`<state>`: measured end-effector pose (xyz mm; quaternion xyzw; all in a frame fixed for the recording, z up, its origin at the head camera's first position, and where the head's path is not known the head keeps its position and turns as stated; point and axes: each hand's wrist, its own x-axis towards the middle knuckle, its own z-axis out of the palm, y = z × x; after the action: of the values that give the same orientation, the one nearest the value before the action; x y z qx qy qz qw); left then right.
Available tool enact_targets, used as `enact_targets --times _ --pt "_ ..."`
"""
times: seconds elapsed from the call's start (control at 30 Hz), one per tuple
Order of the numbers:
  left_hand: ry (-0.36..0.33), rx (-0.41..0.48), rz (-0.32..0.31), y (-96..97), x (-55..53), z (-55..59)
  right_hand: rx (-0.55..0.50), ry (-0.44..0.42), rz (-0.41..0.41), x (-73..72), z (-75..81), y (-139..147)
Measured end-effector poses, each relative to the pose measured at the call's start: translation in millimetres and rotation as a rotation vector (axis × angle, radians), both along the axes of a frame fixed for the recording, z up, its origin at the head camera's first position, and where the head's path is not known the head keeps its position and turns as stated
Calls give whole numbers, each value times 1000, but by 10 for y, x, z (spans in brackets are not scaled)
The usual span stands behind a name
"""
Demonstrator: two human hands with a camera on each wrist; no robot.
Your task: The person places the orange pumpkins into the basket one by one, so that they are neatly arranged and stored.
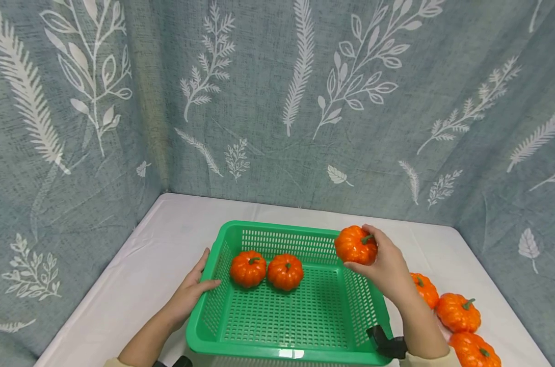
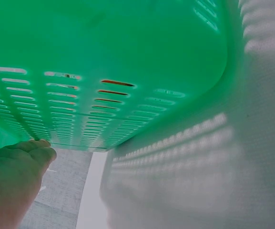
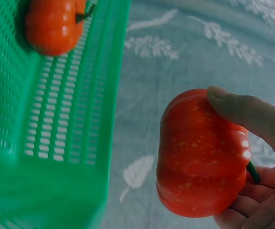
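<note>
A small orange pumpkin [image 1: 353, 245] with a green stem is held in my right hand [image 1: 387, 267], over the right rear part of a green plastic basket [image 1: 286, 352]. In the right wrist view thumb and fingers grip that pumpkin [image 3: 201, 155] from opposite sides. Two more pumpkins, a left one [image 1: 248, 269] and a right one [image 1: 285, 272], sit side by side inside the basket toward its back left. My left hand [image 1: 190, 293] holds the basket's left rim, thumb over the edge. From the left wrist view, the hand [image 2: 18, 176] is against the slotted wall.
Several pumpkins lie on the white table [image 1: 144, 265] right of the basket, among them a middle one [image 1: 458, 312] and a near one [image 1: 475, 350]. My right forearm partly covers this group. A grey-green leaf-patterned curtain [image 1: 268, 102] stands behind the table and along both sides.
</note>
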<state>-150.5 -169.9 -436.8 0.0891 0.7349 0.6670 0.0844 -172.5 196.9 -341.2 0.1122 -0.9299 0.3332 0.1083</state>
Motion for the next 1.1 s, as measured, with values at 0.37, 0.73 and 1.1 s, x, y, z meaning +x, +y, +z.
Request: enact_targets --times 0.37,0.73,1.1 --pt "-15 17 -2 1 8 10 -15 -56 81 -78 -83 -257" --pt "1 8 -3 6 4 17 101 -73 97 -187 -273 -429" --pt "-5 26 -5 -5 12 15 181 -169 155 -275 -400 -463"
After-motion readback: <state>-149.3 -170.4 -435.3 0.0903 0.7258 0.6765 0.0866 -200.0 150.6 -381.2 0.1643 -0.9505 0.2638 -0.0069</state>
